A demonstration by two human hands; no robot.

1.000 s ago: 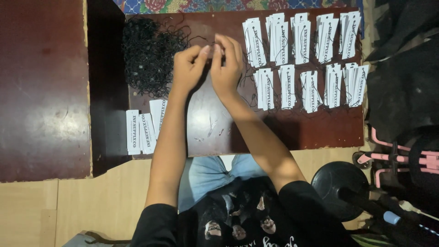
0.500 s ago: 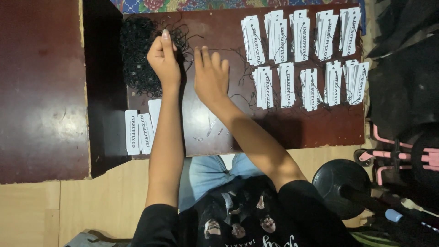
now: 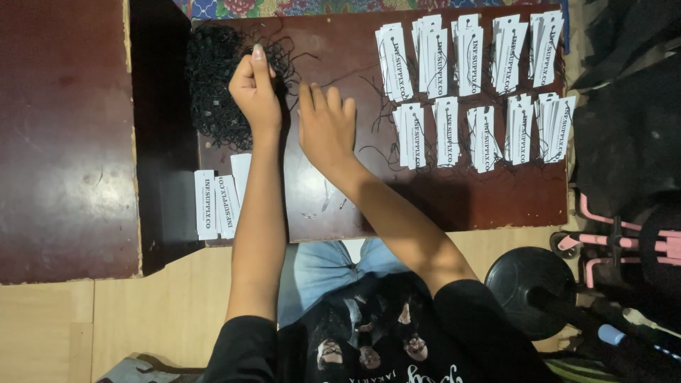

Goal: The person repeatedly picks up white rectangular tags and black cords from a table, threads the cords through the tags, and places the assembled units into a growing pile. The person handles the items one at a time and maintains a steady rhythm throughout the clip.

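My left hand (image 3: 257,93) is closed at the right edge of a tangled heap of thin black string loops (image 3: 216,85), thumb up, fingers pinched on strands I can barely make out. My right hand (image 3: 328,126) lies flat, fingers together, on the dark red low table (image 3: 355,206) just right of it. Rows of white paper tags with black strings (image 3: 468,85) lie in small stacks to the right of both hands. A few unstrung white tags (image 3: 220,202) sit at the table's near left corner beside my left forearm.
A second dark red table (image 3: 64,142) stands to the left, across a dark gap. A round black base (image 3: 532,284) and pink-framed gear (image 3: 624,241) stand on the wooden floor at the right. Dark fabric (image 3: 624,106) lies beyond the table's right edge.
The hands were together over the table a second ago. They have parted: the left went to the string heap, the right spread flat on the table.
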